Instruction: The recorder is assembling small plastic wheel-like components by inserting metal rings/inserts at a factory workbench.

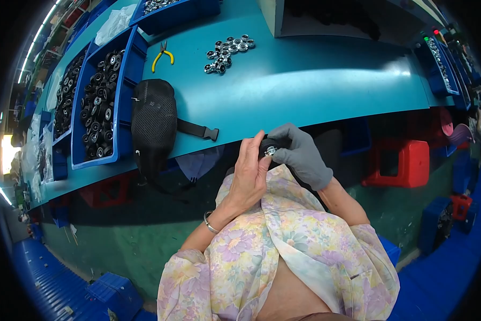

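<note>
Just in front of the table's near edge, both hands meet around a small black round part with a shiny silver metal piece (271, 150). My left hand (248, 171) is bare, its fingers stretched upward and the thumb pressing the part from the left. A grey glove covers my right hand (304, 159), whose thumb and fingers grip the part from the right. Much of the part is hidden by the fingers. On the teal table (315, 91) beyond lies a loose group of silver round parts (230, 48).
Left on the table are a black waist bag (154, 115) with its strap, yellow-handled pliers (164, 56) and blue bins (112, 160) of black round parts. Another blue bin (181, 12) stands at the back. A red stool (411, 163) is to the right below the table.
</note>
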Tool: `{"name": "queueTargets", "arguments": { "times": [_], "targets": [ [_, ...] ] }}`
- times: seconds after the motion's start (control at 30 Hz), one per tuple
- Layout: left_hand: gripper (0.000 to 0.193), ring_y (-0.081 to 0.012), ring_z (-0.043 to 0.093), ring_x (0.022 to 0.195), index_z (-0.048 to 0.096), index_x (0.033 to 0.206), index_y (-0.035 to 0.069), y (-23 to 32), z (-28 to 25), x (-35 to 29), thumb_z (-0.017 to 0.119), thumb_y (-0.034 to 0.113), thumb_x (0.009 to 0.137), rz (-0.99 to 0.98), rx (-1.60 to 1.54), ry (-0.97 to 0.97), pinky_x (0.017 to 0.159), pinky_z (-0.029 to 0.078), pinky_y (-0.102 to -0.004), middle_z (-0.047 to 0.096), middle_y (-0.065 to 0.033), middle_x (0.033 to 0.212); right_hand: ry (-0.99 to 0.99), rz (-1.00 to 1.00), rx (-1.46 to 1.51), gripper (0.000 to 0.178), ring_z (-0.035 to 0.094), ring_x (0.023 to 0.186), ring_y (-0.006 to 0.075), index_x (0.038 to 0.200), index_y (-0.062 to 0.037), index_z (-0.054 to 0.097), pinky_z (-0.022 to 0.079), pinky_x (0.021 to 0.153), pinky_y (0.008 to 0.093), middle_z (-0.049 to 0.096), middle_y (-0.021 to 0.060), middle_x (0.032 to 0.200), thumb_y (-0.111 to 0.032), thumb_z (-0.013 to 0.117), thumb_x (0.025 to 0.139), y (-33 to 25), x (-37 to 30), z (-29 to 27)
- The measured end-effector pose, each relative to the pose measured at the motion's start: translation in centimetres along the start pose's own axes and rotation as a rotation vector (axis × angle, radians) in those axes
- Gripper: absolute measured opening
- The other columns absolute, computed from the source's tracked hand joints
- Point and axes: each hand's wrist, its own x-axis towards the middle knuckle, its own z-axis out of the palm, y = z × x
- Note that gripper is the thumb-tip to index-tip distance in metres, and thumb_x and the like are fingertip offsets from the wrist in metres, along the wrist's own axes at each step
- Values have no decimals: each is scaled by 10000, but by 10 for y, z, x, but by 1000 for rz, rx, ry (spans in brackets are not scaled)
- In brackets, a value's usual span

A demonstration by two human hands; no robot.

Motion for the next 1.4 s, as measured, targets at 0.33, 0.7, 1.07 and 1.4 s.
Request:
{"name": "queueTargets", "arguments": {
  "times": [0.33, 0.7, 1.07, 1.4],
  "targets": [
    [338, -357, 529, 919, 438, 1265, -48, -18, 23, -19, 419, -4, 930, -59, 145, 178, 811, 442, -398, 476, -212, 1065, 110, -16, -133, 229, 569, 836, 92, 1036, -1, 566, 491, 752, 250, 603, 30, 932, -15, 651, 823, 42, -1, 12],
    [264, -369, 536, 806, 513, 1138, -30, -26, 31, -26, 449, -26, 883, -120, 103, 242, 701, 441, -413, 493, -193, 924, 323, -160, -218, 121, 577, 737, 110, 874, 6, 607, 490, 660, 261, 584, 48, 803, 12, 670, 772, 66, -6, 26],
    [274, -282, 603, 746, 528, 1158, -35, -23, 22, -27, 503, -31, 885, -88, 95, 130, 651, 487, -361, 541, -163, 907, 164, -6, -97, 187, 590, 815, 103, 1004, 27, 588, 496, 721, 248, 632, 50, 923, -44, 638, 837, 61, -14, 11],
    [257, -233, 635, 793, 516, 1157, -32, -35, 23, -51, 508, -15, 901, -219, 65, 41, 686, 505, -332, 568, -165, 977, 159, -52, -225, 143, 568, 794, 116, 941, -1, 585, 486, 702, 265, 554, 46, 873, -3, 634, 807, 85, -26, 14]
  ]
}}
